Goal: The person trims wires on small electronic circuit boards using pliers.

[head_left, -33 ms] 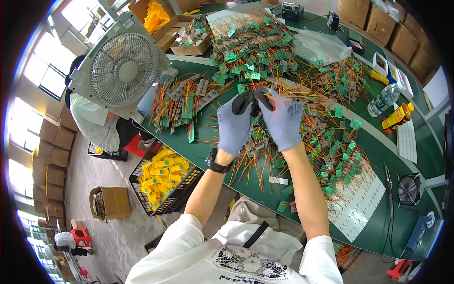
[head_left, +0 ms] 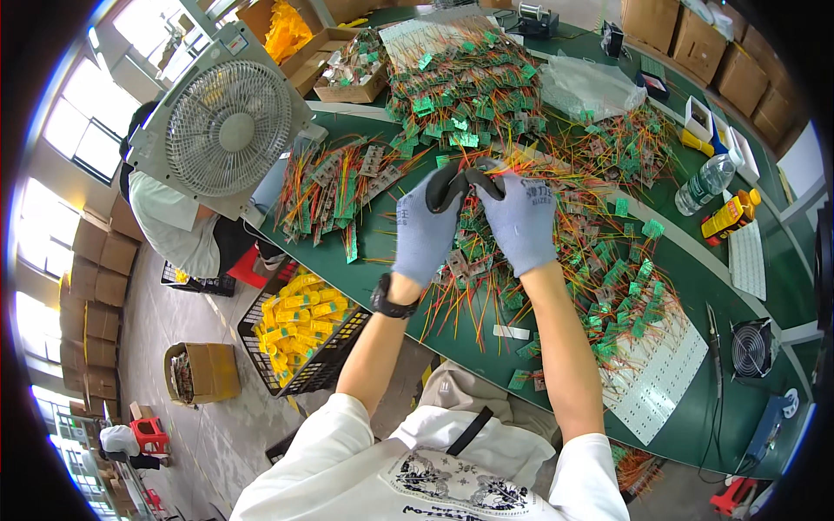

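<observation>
My left hand [head_left: 431, 217] and my right hand [head_left: 516, 213] wear grey-blue gloves with black fingertips. They meet above the green table, fingers closed and fingertips nearly touching. Whatever they pinch is too small and hidden to make out; reddish wires show just beyond the fingertips. Beneath and around them spreads a loose pile of small green circuit boards with red and yellow wires [head_left: 599, 252]. Left of my hands lies a bundle of wired boards [head_left: 334, 187]. A large stack of such boards [head_left: 465, 87] rises beyond.
A box fan [head_left: 233, 130] stands at the left table edge, a seated person [head_left: 174, 217] behind it. Below is a black crate of yellow parts [head_left: 300, 326]. A perforated white board [head_left: 665, 373], soldering iron [head_left: 714, 334], water bottle [head_left: 705, 184] and yellow bottle [head_left: 730, 217] lie right.
My left hand has shifted slightly left and toward me. The fingers of both hands have changed their pose, and the right fingertips now point more downward.
</observation>
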`<action>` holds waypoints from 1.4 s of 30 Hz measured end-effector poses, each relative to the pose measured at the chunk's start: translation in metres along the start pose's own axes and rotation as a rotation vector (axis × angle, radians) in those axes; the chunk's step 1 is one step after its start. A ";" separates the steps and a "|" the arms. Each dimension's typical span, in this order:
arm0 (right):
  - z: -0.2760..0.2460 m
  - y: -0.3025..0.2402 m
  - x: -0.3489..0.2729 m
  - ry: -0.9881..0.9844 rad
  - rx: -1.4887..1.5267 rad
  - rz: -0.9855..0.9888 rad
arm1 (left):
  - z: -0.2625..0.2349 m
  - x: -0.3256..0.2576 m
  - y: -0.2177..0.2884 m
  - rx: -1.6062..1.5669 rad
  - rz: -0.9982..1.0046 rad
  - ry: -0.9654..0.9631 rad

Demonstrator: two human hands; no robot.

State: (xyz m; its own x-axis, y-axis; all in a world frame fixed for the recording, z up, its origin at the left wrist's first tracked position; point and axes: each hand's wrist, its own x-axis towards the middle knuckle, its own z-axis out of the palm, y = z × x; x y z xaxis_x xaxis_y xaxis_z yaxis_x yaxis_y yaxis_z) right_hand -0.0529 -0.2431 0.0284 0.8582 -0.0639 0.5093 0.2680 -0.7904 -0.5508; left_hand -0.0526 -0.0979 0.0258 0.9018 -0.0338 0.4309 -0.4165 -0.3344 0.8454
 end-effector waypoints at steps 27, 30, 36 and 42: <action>-0.022 -0.017 -0.004 -0.084 0.172 -0.136 | -0.130 -0.018 -0.070 0.332 -0.018 0.556; -0.018 -0.022 -0.005 -0.165 0.425 -0.178 | -0.098 -0.038 -0.026 0.248 0.168 0.474; -0.026 -0.022 -0.003 -0.435 0.875 0.411 | -0.049 -0.055 0.016 0.268 0.465 -0.084; 0.001 -0.014 -0.010 -0.243 0.268 -0.122 | -0.041 -0.047 0.029 -0.499 -0.458 0.001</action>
State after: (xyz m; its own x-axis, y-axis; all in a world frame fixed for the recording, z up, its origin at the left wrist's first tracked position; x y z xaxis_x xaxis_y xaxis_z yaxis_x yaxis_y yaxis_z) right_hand -0.0649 -0.2309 0.0308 0.8830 0.1927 0.4280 0.4522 -0.5936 -0.6657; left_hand -0.1118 -0.0671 0.0434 0.9999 0.0092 -0.0054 0.0038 0.1598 0.9871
